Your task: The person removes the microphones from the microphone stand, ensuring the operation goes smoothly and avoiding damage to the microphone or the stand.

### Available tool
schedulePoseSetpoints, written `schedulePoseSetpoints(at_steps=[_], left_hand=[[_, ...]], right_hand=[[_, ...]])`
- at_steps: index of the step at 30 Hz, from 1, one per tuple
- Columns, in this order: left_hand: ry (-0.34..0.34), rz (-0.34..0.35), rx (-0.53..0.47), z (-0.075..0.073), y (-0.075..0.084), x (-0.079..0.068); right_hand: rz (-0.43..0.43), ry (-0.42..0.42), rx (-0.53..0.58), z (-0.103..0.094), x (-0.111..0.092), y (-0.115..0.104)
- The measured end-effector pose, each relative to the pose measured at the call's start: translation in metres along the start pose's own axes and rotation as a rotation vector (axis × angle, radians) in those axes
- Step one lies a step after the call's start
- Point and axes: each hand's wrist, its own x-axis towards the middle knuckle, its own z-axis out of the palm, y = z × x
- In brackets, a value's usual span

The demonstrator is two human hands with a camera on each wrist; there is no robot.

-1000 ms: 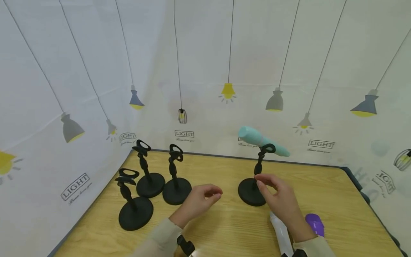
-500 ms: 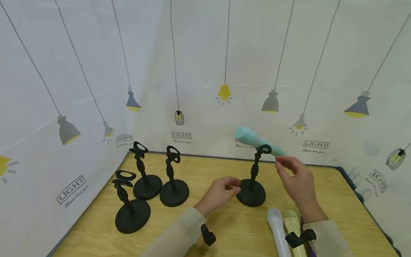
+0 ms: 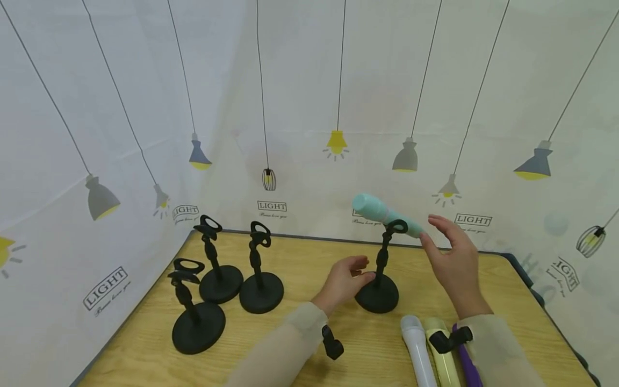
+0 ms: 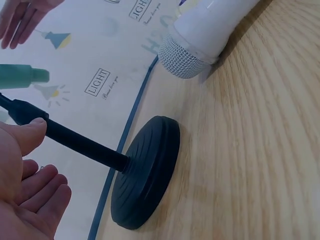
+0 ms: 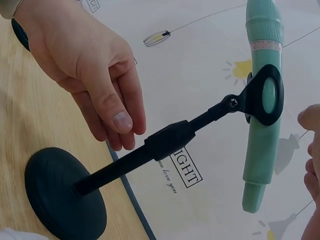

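Observation:
A mint-green microphone (image 3: pixel 369 206) lies tilted in the clip of a black desk stand (image 3: pixel 382 263), its head up to the left. The right wrist view shows the clip around the microphone's body (image 5: pixel 260 155). My left hand (image 3: pixel 342 282) is beside the stand's pole, fingers loosely bent and thumb near the pole (image 4: pixel 82 146); it grips nothing. My right hand (image 3: pixel 456 269) is spread by the microphone's tail end, thumb and fingers apart. In the right wrist view a gap shows between that thumb (image 5: pixel 309 118) and the microphone.
Three more black stands with bare clips stand at the left: a front one (image 3: pixel 198 328), a back one (image 3: pixel 221 282) and another (image 3: pixel 261 292) beside it. White (image 3: pixel 418 349), yellow (image 3: pixel 446 365) and purple (image 3: pixel 466 363) microphones lie at the front right. A printed cloth backdrop (image 3: pixel 309 107) rises behind the table.
My right hand has risen from the stand's pole to the microphone's tail and spread its fingers. My left hand has moved right, up to the pole. The view has shifted slightly.

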Motion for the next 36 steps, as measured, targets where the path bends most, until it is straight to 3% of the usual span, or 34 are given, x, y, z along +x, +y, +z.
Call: schedulePoseSetpoints(at_steps=[5,11,18,25,36], left_hand=[[-0.015,-0.024,-0.005,0.013,-0.001,0.008],[-0.008,0.038,0.025,0.026,0.001,0.017],[0.048,0.017,0.021,0.029,0.003,0.02],[0.027,0.007,0.014,0.022,0.0,0.018],[-0.009,0.012,-0.012,0.014,-0.012,0.004]], right_hand=[[0.005,-0.12,-0.006,0.003,0.004,0.007],[0.019,-0.211,-0.014,0.01,0.005,0.011],[-0.007,-0.194,-0.006,0.015,0.008,0.01],[-0.018,-0.192,-0.003,0.016,0.007,0.006],[-0.112,-0.141,0.007,0.01,-0.006,-0.003]])
